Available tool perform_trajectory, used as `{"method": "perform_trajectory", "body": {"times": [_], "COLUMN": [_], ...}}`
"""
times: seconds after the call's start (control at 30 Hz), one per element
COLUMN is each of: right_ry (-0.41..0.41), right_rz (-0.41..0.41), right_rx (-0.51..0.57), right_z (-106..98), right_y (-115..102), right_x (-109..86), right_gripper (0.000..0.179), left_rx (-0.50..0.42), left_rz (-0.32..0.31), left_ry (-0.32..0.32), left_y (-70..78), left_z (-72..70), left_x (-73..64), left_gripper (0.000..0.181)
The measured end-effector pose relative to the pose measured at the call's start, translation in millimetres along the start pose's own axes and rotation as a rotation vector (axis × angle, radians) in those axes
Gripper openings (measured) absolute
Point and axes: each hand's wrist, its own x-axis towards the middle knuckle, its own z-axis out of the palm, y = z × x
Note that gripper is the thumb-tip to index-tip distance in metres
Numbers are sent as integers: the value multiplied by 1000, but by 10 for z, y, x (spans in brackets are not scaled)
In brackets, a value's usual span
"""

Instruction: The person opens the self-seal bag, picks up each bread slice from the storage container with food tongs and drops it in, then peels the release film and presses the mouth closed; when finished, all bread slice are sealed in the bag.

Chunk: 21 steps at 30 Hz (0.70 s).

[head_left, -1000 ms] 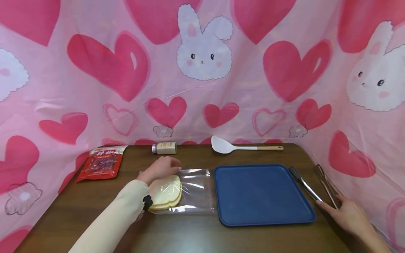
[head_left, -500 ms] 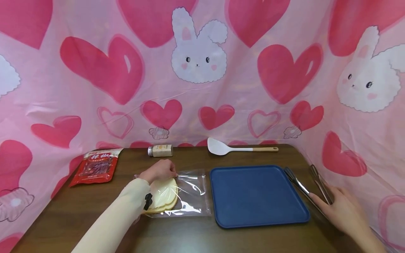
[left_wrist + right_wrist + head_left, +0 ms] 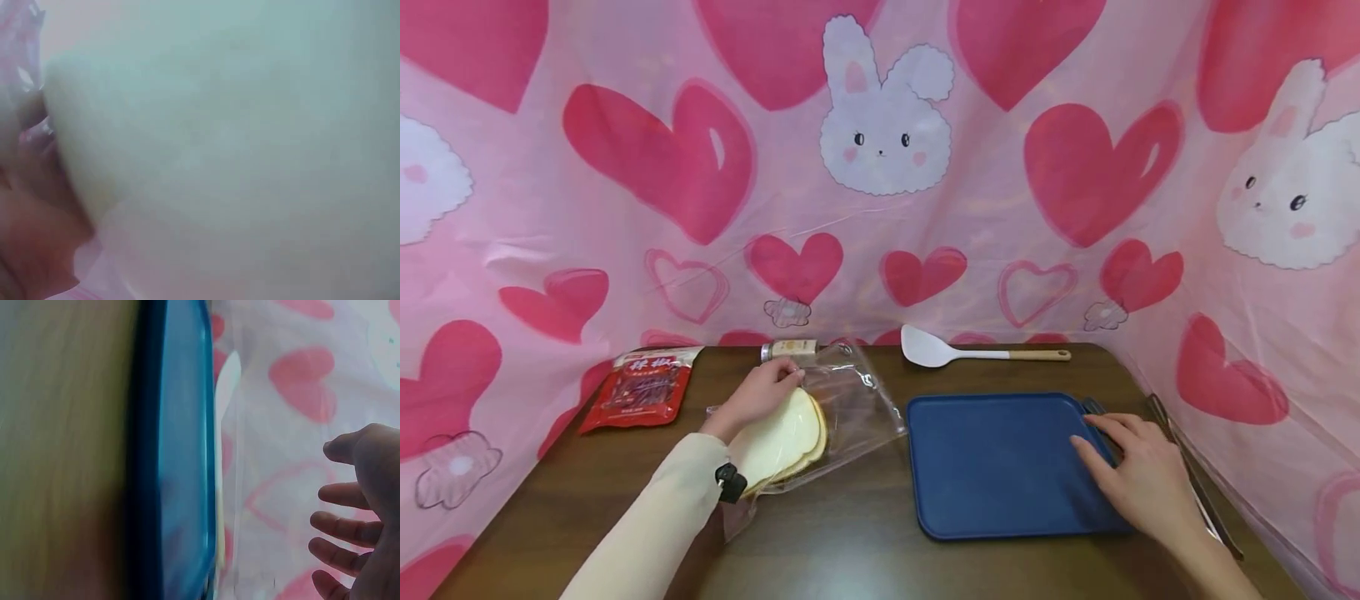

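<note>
My left hand [image 3: 765,390] pinches the top edge of a clear plastic bag [image 3: 857,417], lifted and tilted off the table. Inside the bag lie bread slices [image 3: 782,437], pale with a tan crust; up close they fill most of the left wrist view. My right hand [image 3: 1138,471] hovers over the right edge of a blue tray [image 3: 1000,467], holding nothing. In the right wrist view its fingers [image 3: 347,528] are spread and apart from everything. Metal tongs [image 3: 1206,500] lie on the table right of the tray, partly hidden behind that hand.
A red packet of dried chillies [image 3: 643,387] lies at the left on the brown wooden table [image 3: 842,558]. At the back are a seasoning jar [image 3: 790,348], partly behind the bag, and a white spatula [image 3: 928,346] with a wooden handle. Pink printed cloth surrounds the table.
My left hand has raised the bag with the bread, which lay flat before. My right hand has let go of the tongs and moved left and up to the tray's edge.
</note>
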Motion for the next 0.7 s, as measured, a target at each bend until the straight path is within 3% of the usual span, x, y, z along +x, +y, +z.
{"method": "perform_trajectory", "body": {"times": [0.1, 0.23, 0.33, 0.43, 0.57, 0.7], "right_ry": [-28, -169, -318, -402, -414, -380], "right_rz": [-24, 0, 71, 135, 169, 179], "right_rx": [79, 246, 384, 500, 578, 592], "right_z": [165, 412, 602, 780, 971, 1098], "right_y": [-291, -747, -1091, -1392, -1683, -1829], "right_x": [89, 235, 373, 532, 730, 857], "right_gripper": [33, 29, 34, 39, 32, 20], "left_rx": [-108, -259, -352, -423, -507, -587], "left_rz": [-65, -121, -142, -157, -176, -190], "left_ry": [138, 309, 411, 488, 546, 592], "left_y": [94, 266, 382, 464, 514, 528], "left_z": [7, 89, 173, 252, 326, 382], "left_x": [-68, -147, -191, -232, -293, -357], "left_gripper": [22, 22, 20, 20, 22, 23]}}
